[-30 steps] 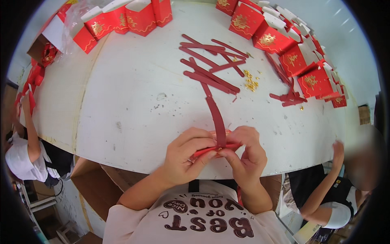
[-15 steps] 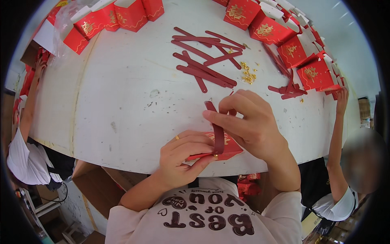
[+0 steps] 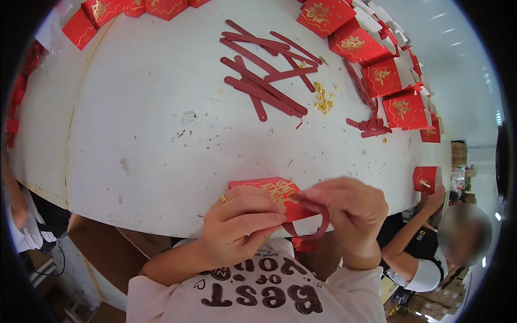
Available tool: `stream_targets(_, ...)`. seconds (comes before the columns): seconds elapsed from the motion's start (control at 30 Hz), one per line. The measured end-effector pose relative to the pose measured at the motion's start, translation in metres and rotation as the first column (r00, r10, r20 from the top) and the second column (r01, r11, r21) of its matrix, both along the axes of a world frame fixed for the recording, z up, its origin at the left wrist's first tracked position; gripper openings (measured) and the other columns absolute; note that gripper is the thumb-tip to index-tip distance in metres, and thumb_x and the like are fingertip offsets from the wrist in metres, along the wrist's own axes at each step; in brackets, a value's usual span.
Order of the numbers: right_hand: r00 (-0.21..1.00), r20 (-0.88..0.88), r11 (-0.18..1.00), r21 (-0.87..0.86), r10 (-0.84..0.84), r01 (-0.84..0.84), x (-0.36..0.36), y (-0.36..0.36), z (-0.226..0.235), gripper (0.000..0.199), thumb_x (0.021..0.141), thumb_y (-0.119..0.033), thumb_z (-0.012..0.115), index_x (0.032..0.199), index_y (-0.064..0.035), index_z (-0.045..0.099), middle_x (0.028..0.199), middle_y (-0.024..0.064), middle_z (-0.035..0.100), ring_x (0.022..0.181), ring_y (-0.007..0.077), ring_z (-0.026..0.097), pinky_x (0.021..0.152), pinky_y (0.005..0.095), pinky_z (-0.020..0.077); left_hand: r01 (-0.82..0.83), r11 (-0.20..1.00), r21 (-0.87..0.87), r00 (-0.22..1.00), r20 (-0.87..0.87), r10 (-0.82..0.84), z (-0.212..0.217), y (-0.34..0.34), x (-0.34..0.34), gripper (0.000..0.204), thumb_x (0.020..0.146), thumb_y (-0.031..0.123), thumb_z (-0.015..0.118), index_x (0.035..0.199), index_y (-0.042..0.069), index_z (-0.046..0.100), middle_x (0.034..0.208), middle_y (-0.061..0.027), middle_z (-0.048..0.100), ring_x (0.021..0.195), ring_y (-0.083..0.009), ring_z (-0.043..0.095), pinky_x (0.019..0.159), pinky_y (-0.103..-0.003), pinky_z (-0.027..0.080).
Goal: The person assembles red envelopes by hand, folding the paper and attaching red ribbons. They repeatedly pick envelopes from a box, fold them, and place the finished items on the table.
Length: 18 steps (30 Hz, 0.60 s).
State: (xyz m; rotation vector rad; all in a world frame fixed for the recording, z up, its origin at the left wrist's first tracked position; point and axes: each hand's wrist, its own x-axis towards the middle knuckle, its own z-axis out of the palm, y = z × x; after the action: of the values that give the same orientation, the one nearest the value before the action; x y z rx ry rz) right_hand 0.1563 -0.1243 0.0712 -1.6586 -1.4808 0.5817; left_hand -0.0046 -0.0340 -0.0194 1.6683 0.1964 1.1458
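Note:
A red gift box (image 3: 280, 195) with gold print lies at the table edge in front of me. My left hand (image 3: 242, 219), wearing a ring, is closed on the box's near left side, with its thumb and fingertips by one end of a dark red strap (image 3: 325, 219). That strap bends in a loop out to the right. The fingers of my right hand (image 3: 353, 212) pinch its other end above the box. Beyond my hands lie several loose dark red straps (image 3: 266, 81) with holed ends. Right of them is a scatter of small gold fasteners (image 3: 323, 99).
Red boxes (image 3: 379, 75) line the far right side, and more red boxes (image 3: 97, 13) stand at the far left. A smaller pile of straps (image 3: 371, 125) lies at right. One co-worker's hand (image 3: 433, 199) touches a red box (image 3: 426, 178) at the right edge; another person's arm shows at left.
My right hand has come nearer and lower, bending the upright strap into a loop over the box. The right co-worker's hand has moved nearer, to a box at the table edge.

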Motion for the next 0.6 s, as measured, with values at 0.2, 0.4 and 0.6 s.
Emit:
stream_targets(0.2, 0.993, -0.105, 0.995, -0.093, -0.054, 0.045, -0.009, -0.004, -0.010, 0.021, 0.082, 0.010, 0.056, 0.099, 0.0010, 0.063, 0.088, 0.0127, 0.068, 0.076, 0.0194, 0.068, 0.067, 0.0265, 0.0544, -0.001, 1.000, -0.020, 1.000, 0.021, 0.001, -0.002, 0.001, 0.002, 0.029, 0.061, -0.010, 0.072, 0.085, 0.004, 0.064, 0.086, -0.0071, 0.063, 0.077, -0.0223, 0.059, 0.068, -0.032, 0.047)
stream_targets(0.4, 0.986, -0.162, 0.995, -0.099, -0.040, 0.024, -0.014, -0.001, -0.008, 0.020, 0.083, 0.010, 0.054, 0.100, 0.0015, 0.062, 0.089, 0.0124, 0.068, 0.076, 0.0196, 0.068, 0.068, 0.0272, 0.0551, -0.023, 0.999, -0.033, 1.000, -0.009, 0.022, 0.003, 0.002, 0.001, 0.025, 0.065, -0.004, 0.075, 0.087, 0.007, 0.068, 0.085, -0.0038, 0.063, 0.077, -0.0219, 0.057, 0.066, -0.031, 0.047)
stream_targets(0.6, 0.994, -0.024, 0.994, 0.019, 0.104, -0.103, -0.008, 0.001, -0.008, 0.026, 0.075, 0.010, 0.059, 0.098, 0.0000, 0.062, 0.089, 0.0126, 0.068, 0.076, 0.0243, 0.068, 0.066, 0.0292, 0.0548, -0.015, 0.993, -0.115, 1.000, 0.010, 0.016, 0.002, -0.001, -0.001, 0.027, 0.064, -0.007, 0.073, 0.085, 0.007, 0.066, 0.088, -0.0069, 0.058, 0.085, -0.0250, 0.057, 0.073, -0.033, 0.046)
